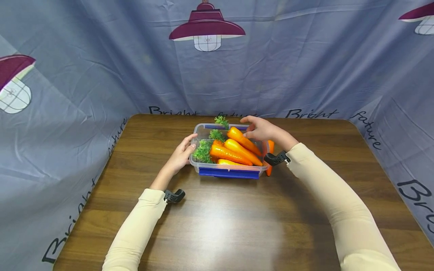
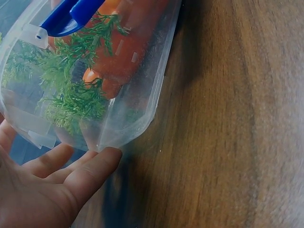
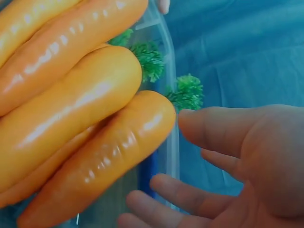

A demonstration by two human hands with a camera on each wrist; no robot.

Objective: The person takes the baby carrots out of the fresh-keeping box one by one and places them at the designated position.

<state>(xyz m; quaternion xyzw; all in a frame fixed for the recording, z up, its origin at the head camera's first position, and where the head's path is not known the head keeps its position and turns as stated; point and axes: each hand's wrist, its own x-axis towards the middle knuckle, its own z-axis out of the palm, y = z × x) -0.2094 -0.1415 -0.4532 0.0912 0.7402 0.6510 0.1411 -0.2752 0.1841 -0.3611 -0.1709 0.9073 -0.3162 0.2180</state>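
A clear plastic food container (image 1: 196, 165) with blue side latches (image 1: 228, 172) stands at the back middle of the table. Inside lie several toy carrots (image 1: 239, 151) with green leafy tops (image 1: 203, 151). My left hand (image 1: 177, 159) touches the container's left end, its fairly straight fingers against the outer wall, as the left wrist view also shows. Over the back right part of the container hovers my right hand (image 1: 265, 131), fingers spread. Its thumb is close to the rearmost carrot (image 3: 111, 156); whether they touch I cannot tell. Nothing is gripped in it.
Another orange carrot (image 1: 269, 171) lies outside the container on the right, partly hidden by the right wrist's black band (image 1: 275, 158). The brown wooden table (image 1: 152, 135) ends at a blue-grey curtain (image 1: 162, 75) behind and on both sides.
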